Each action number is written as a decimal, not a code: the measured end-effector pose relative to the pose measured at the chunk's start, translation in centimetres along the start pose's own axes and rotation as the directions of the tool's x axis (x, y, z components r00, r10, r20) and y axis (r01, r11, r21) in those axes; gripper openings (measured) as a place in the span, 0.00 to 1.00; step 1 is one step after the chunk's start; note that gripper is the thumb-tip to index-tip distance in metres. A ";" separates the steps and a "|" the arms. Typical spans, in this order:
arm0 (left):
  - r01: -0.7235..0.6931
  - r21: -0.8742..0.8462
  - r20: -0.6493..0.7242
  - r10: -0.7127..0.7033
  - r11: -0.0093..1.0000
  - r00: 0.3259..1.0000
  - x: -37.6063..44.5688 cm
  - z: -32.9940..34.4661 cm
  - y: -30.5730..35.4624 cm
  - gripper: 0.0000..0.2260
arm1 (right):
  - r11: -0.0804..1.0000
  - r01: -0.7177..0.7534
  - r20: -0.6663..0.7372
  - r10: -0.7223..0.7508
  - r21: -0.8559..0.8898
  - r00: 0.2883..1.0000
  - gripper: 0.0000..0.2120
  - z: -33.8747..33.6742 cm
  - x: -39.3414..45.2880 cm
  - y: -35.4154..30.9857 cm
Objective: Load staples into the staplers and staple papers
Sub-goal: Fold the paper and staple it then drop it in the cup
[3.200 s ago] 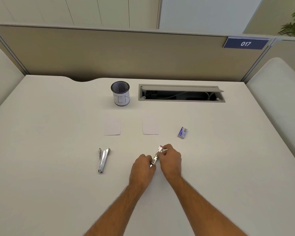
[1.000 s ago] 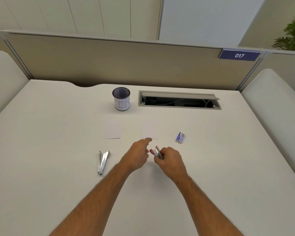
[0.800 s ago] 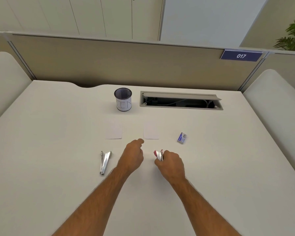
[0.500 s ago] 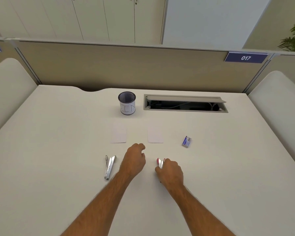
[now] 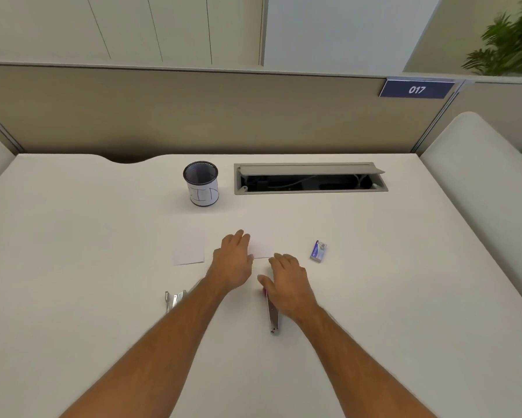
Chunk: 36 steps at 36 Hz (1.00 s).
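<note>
A silver stapler with a red tip lies on the white desk, pointing away from me. My right hand hovers palm down over its far end with fingers spread; the near end shows below my wrist. My left hand is flat and open, its fingertips at the left edge of the right paper slip. A second paper slip lies to the left. A second silver stapler lies hinged open at the left, partly hidden by my left forearm. A small blue staple box sits to the right.
A mesh pen cup with a white label stands behind the papers. An open cable tray is set in the desk at the back. A beige partition closes off the far edge.
My right hand has laid the red-tipped stapler down on the desk and opened over it. My left hand has uncurled and moved forward to the right paper slip.
</note>
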<state>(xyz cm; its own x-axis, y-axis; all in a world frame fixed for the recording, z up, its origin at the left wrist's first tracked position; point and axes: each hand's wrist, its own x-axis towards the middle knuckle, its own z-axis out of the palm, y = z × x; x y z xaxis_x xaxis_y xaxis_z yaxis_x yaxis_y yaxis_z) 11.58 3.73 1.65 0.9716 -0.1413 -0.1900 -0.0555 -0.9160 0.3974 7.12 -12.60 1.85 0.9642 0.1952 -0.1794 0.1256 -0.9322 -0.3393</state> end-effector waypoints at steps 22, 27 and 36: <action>0.038 0.156 0.143 -0.060 0.987 0.988 6.9 1.5 -0.1 0.33 | 0.987 0.096 0.098 -0.084 -0.131 0.992 0.26 0.8 5.8 2.9; 0.023 0.129 0.110 -0.037 0.991 0.993 6.4 2.4 0.0 0.33 | 0.992 0.079 0.099 -0.069 -0.102 0.993 0.27 0.9 5.8 2.7; 0.037 0.040 0.002 -0.037 0.999 0.999 5.7 3.1 0.5 0.33 | 0.993 0.068 0.102 -0.058 -0.094 0.993 0.27 1.2 5.8 2.7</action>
<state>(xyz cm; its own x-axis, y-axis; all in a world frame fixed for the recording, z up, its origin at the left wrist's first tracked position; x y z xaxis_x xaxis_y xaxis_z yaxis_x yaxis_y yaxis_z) 16.39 1.32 -2.03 0.9725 -0.1082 -0.2062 -0.0290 -0.9349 0.3538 12.75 -13.64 -1.26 0.9265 0.2793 -0.2520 0.2124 -0.9413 -0.2622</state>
